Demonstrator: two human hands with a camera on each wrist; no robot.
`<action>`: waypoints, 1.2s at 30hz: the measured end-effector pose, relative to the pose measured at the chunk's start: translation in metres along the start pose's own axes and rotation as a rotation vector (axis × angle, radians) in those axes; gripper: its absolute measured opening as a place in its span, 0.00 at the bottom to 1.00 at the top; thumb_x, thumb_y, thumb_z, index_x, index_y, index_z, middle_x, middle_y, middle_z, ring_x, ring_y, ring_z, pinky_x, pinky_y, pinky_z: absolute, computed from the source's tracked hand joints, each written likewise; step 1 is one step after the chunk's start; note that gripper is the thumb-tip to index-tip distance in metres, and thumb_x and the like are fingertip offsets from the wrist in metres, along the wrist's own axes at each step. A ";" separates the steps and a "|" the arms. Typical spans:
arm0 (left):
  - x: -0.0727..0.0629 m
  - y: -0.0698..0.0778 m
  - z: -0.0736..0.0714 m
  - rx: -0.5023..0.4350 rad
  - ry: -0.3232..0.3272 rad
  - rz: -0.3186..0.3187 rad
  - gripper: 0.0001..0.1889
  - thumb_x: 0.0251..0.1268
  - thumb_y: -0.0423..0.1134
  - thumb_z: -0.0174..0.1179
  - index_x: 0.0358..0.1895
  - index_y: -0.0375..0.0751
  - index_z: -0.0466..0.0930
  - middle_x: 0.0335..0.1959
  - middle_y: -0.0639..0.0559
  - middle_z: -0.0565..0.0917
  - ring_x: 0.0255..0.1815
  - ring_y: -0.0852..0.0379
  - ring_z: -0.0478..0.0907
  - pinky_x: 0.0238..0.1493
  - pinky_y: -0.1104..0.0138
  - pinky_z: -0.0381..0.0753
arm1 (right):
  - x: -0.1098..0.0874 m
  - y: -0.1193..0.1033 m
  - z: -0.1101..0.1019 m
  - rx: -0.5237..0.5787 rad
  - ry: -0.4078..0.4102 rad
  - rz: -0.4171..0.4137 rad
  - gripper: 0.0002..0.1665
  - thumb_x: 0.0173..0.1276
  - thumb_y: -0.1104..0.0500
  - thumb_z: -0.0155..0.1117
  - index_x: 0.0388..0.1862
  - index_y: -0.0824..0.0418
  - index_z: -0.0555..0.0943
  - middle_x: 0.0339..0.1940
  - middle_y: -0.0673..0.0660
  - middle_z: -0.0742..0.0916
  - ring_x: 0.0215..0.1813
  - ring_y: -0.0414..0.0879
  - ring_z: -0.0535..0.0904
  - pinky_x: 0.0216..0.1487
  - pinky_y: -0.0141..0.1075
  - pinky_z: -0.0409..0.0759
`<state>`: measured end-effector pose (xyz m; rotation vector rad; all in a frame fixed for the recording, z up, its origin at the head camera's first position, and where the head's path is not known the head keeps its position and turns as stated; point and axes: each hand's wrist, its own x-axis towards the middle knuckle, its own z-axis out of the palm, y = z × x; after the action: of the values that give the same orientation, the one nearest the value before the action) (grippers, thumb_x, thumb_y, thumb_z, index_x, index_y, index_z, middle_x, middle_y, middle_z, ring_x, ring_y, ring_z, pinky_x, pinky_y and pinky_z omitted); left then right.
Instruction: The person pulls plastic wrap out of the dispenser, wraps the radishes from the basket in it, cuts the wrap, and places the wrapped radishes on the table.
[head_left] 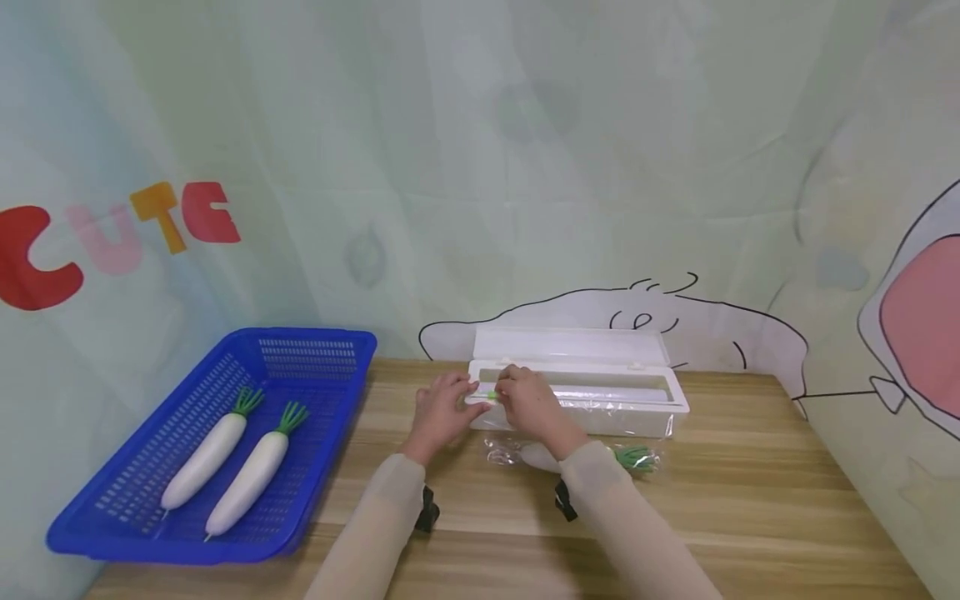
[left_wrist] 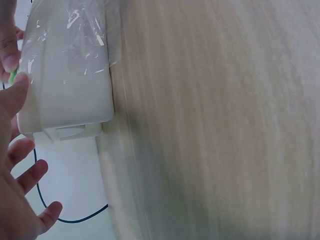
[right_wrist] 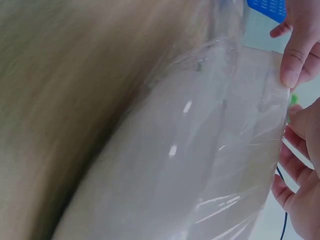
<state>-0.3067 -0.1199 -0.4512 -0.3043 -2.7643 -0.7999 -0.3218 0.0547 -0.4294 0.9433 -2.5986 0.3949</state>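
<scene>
A white cling film dispenser (head_left: 487,421) stands on the table with its lid (head_left: 570,344) raised and a film roll (head_left: 622,394) inside. My left hand (head_left: 441,412) holds the dispenser's left end, thumb at the front edge, other fingers spread loosely in the left wrist view. Close beside it, my right hand (head_left: 531,406) pinches a small green slide cutter (left_wrist: 13,76) on the front rim near that end. Clear film (right_wrist: 235,150) drapes down over the dispenser's front. A white radish (head_left: 538,457) with green leaf stalks lies on film before the dispenser, partly hidden by my right wrist.
On the left sits a blue plastic basket (head_left: 300,492) holding two white radishes (head_left: 247,483) with green tops. A printed curtain (head_left: 480,183) hangs behind the wooden table (head_left: 735,467), right at its back edge.
</scene>
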 end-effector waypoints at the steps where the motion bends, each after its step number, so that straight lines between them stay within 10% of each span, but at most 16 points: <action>1: 0.000 -0.001 0.000 0.004 -0.002 0.002 0.24 0.58 0.54 0.65 0.53 0.43 0.81 0.58 0.47 0.78 0.61 0.47 0.70 0.59 0.46 0.63 | -0.002 0.002 0.000 -0.013 -0.001 0.010 0.06 0.63 0.65 0.64 0.39 0.63 0.84 0.44 0.55 0.84 0.44 0.51 0.80 0.48 0.45 0.78; 36: 0.001 -0.002 -0.004 0.092 -0.050 0.024 0.26 0.62 0.57 0.61 0.57 0.45 0.79 0.61 0.47 0.76 0.64 0.47 0.68 0.61 0.44 0.60 | -0.064 0.064 -0.029 -0.179 0.071 0.087 0.06 0.61 0.66 0.66 0.38 0.63 0.82 0.38 0.56 0.83 0.44 0.53 0.79 0.44 0.46 0.75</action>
<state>-0.3074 -0.1231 -0.4487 -0.3431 -2.8278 -0.6656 -0.3117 0.1484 -0.4384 0.7452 -2.5657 0.2092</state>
